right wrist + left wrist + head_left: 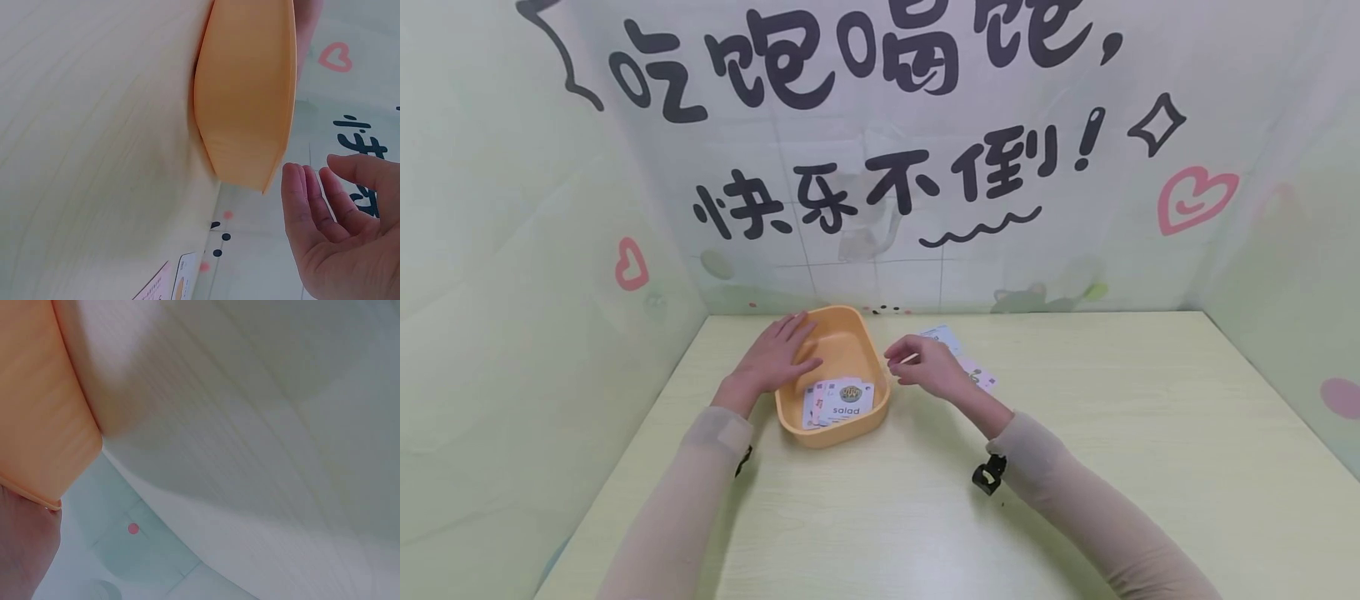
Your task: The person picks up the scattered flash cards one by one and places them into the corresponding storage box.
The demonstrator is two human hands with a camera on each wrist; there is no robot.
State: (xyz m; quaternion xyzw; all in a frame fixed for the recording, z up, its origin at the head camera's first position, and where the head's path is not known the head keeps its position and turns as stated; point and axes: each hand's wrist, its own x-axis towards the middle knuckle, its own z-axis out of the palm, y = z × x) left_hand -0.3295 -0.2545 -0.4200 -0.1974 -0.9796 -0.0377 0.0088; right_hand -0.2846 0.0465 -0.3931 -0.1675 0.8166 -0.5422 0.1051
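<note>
An orange plastic bin (838,436) stands on the table, with several picture cards (848,402) lying in its near end; the top one reads "salad". My left hand (771,357) rests over the bin's left rim, fingers extended. In the left wrist view, part of that hand (28,540) touches the rim. To the right of the bin is my right hand (931,367), its fingers loosely bent with nothing between them. The right wrist view has its thumb (356,169) apart from the fingertips, close to the bin's edge.
Behind the right hand, a bluish card (943,337) and a pink card (979,375) lie on the pale wooden table (880,517), partly hidden by the hand. A printed sheet (865,150) with large dark characters covers the wall at the back, and side panels flank the table.
</note>
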